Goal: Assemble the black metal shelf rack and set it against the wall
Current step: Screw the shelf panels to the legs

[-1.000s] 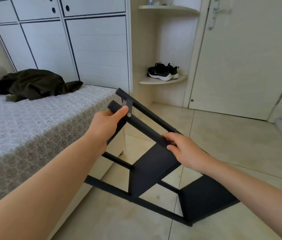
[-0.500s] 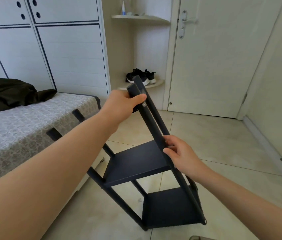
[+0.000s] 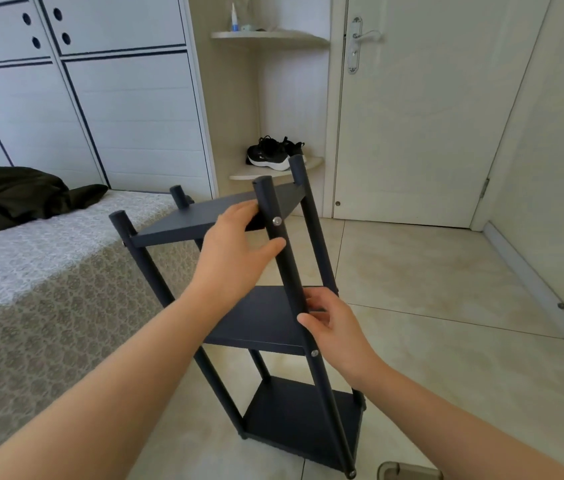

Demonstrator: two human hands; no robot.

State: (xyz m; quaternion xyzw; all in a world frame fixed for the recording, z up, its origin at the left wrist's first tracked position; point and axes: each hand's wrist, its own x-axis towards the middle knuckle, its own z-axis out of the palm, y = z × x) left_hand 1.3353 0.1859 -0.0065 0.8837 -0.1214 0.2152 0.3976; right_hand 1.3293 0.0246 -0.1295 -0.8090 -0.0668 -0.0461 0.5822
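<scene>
Holding the black rack [image 3: 301, 417] standing on the floor [image 3: 429, 289] beside the bed [image 3: 48, 271], we curl our right hand [image 3: 339, 327] round its near post [image 3: 289, 271] just above the middle shelf [image 3: 266, 317]. Our left hand [image 3: 235, 251] clasps the top shelf [image 3: 190, 220] corner, thumb against that post.

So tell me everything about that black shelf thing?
The shelf rack is matte black, metal-looking: three flat shelves between four round posts, fixed with silver screws. It stands on the tiled floor beside the bed. The left hand holds its top shelf; the right hand grips the near post.
</scene>
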